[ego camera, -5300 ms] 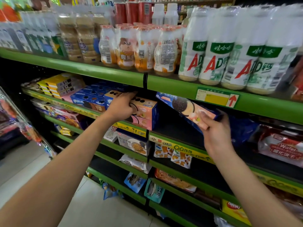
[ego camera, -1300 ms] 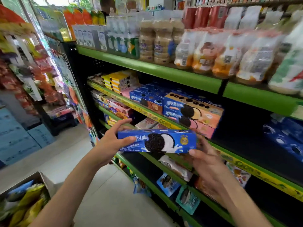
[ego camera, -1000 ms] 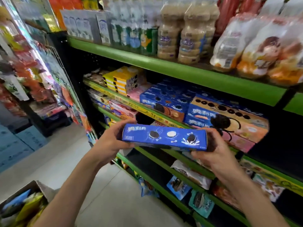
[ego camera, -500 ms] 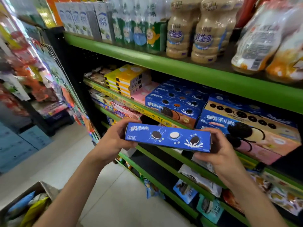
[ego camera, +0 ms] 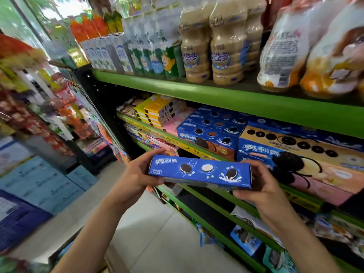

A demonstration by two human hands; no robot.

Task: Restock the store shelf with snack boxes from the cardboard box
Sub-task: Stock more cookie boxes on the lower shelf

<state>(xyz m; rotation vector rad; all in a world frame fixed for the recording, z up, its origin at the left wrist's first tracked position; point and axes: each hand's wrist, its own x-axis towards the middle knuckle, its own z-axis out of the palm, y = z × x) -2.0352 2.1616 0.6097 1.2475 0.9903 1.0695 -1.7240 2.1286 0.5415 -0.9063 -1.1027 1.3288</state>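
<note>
Head view: your left hand (ego camera: 136, 174) grips the left end of a blue cookie box (ego camera: 200, 171) and your right hand (ego camera: 260, 186) grips its right end, box held level in the air just in front of the green shelf (ego camera: 226, 99) edge. Behind it, on the shelf below the bottles (ego camera: 226, 46), sit blue boxes (ego camera: 208, 133) and an orange-pink box (ego camera: 307, 160) at the front edge.

Bright daylight pouring in from window (ego camera: 65, 8) top left, blown out there. Hanging snack bags (ego camera: 29, 95) on left smeared with motion blur. Wide-angle bends green shelf edge (ego camera: 216, 99). Lower shelves shadowy.
</note>
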